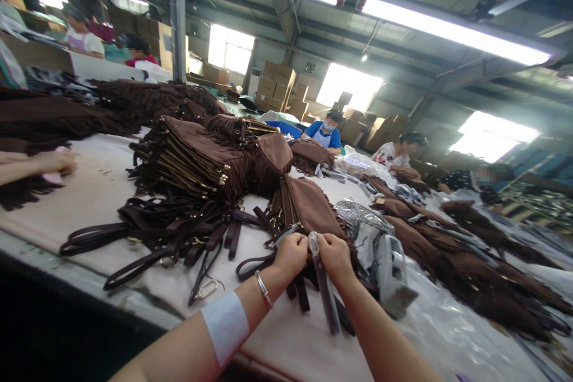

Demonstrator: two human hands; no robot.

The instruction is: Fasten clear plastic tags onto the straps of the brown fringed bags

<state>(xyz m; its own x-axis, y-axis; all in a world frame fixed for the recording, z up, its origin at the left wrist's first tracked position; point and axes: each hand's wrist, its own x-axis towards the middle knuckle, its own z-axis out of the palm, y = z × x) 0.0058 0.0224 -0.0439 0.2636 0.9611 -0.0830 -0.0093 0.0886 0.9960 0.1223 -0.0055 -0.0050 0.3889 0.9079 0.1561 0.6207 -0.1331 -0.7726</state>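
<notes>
My left hand (292,255) and my right hand (333,256) are close together, fingers pinched. Between them is a dark strap (326,298) whose upper end is covered in clear plastic; its lower part hangs toward the table edge. Just beyond my hands lies a stack of brown fringed pouches (313,206) with brass zippers. To the left, dark wrist straps (179,233) with metal rings are heaped on the table. Clear plastic bags (373,245) lie to the right of my right hand. Fingertip details are partly hidden.
A larger stack of fringed pouches (197,155) stands behind the straps. Another person's hand (58,162) reaches in at the left. Across the table, a person in blue (326,131) sits among others. More brown pouches (439,245) and plastic cover the right side.
</notes>
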